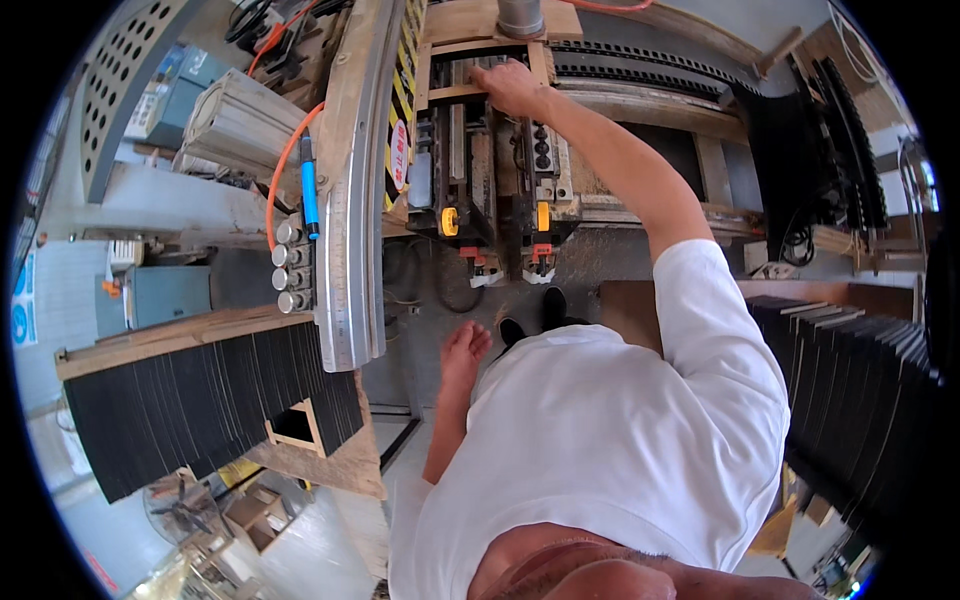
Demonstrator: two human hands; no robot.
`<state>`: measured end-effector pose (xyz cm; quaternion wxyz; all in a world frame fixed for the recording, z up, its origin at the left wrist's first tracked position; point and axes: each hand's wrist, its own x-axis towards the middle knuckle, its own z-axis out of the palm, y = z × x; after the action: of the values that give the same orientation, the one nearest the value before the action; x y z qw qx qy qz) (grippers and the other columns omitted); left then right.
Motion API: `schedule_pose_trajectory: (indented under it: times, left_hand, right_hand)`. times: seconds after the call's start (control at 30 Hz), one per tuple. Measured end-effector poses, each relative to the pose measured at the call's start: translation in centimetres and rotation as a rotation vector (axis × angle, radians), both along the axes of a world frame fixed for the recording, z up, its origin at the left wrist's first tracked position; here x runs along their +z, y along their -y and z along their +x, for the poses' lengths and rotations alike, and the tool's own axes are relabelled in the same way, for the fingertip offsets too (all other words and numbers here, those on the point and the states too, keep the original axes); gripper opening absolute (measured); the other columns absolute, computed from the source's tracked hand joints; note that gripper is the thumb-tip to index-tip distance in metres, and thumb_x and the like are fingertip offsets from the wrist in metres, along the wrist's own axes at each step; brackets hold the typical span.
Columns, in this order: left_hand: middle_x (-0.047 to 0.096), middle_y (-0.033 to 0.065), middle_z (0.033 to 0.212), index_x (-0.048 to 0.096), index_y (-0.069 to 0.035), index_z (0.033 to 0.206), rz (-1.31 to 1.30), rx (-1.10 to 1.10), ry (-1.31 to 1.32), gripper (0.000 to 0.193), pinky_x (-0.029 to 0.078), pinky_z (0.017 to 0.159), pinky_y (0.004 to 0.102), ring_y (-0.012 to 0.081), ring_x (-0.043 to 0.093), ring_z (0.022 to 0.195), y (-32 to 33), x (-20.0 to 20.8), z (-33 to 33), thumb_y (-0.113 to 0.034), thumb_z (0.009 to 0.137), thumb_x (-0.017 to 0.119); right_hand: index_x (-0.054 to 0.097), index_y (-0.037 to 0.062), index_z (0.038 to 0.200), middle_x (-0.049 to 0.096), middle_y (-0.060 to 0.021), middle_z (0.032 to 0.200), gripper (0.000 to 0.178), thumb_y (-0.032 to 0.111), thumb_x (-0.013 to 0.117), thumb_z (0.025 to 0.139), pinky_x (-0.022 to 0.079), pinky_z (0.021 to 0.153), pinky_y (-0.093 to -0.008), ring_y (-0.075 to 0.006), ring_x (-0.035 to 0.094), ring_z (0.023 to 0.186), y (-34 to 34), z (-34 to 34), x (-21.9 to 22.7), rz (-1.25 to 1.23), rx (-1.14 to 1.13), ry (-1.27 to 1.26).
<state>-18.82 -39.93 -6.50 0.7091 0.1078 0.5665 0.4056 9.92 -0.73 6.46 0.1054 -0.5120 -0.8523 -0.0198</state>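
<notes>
My right hand [510,88] reaches far forward into the machine, its fingers closed at the front rail of a small light-wood frame [452,93]; the palm hides part of that rail. The frame lies across the machine's metal rails, below a grey metal cylinder [520,18]. My left hand [465,352] hangs low beside my body, its fingers loosely bent and slightly apart, with nothing seen in it. In front of it are the machine's two rail ends, with a left yellow knob [450,221] and a right yellow knob [543,217].
A long metal beam [350,250] juts toward me on the left, with a blue marker-like tool [309,200] and an orange hose [272,190]. Stacked black panels [215,400] stand at the left, more black panels [850,400] at the right. Black chain tracks [640,65] run off rightward.
</notes>
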Motion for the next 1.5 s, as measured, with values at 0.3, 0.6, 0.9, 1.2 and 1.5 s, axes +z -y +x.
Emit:
schedule_pose_trajectory:
  times: [0.3,0.6,0.9,1.2,1.5]
  left_hand:
    - [0.062,0.0087,0.100,0.055,-0.003,0.112,-0.136,0.022,-0.019,0.025,0.051,0.088,0.0385,0.0221,0.061,0.096,3.6,-4.8,-7.0,-0.022,0.095,0.056]
    - [0.063,0.0099,0.102,0.055,-0.003,0.116,-0.124,-0.025,-0.110,0.026,0.052,0.086,0.0410,0.0246,0.063,0.097,-1.2,-5.4,-4.3,-0.019,0.095,0.056]
    - [0.065,0.0091,0.101,0.056,-0.004,0.115,-0.069,-0.137,-0.173,0.029,0.054,0.082,0.0390,0.0239,0.065,0.091,-0.3,-5.9,0.8,-0.022,0.093,0.061]
    - [0.064,0.0093,0.103,0.057,-0.001,0.114,-0.058,-0.091,-0.284,0.032,0.055,0.078,0.0341,0.0199,0.065,0.091,0.8,-6.3,-0.5,-0.026,0.094,0.060]
    - [0.067,0.0086,0.092,0.060,-0.002,0.107,-0.093,-0.057,-0.385,0.024,0.057,0.069,0.0313,0.0186,0.067,0.080,0.5,-7.5,-0.3,-0.020,0.092,0.059]
  right_hand:
    - [0.048,-0.0024,0.118,0.068,-0.0185,0.086,0.047,0.011,0.060,0.075,0.047,0.073,-0.0536,-0.0373,0.066,0.084,-0.5,-0.4,0.7,-0.109,-0.003,0.032]
    - [0.052,-0.0008,0.111,0.069,-0.0150,0.088,0.039,0.013,0.064,0.077,0.046,0.081,-0.0452,-0.0330,0.067,0.087,-0.1,-0.1,0.3,-0.027,0.063,-0.007]
    - [0.057,0.0022,0.109,0.069,-0.0153,0.085,0.034,0.010,0.062,0.076,0.043,0.092,-0.0462,-0.0325,0.066,0.091,-0.1,0.1,0.2,-0.024,0.067,-0.015]
    - [0.062,0.0060,0.099,0.069,-0.0134,0.096,0.025,0.018,0.066,0.078,0.042,0.089,-0.0439,-0.0294,0.065,0.098,0.1,0.3,1.1,0.007,0.053,-0.002]
    - [0.058,0.0052,0.106,0.069,-0.0126,0.094,0.031,0.017,0.066,0.079,0.040,0.088,-0.0423,-0.0282,0.064,0.096,0.0,0.1,1.2,-0.012,0.046,0.048]
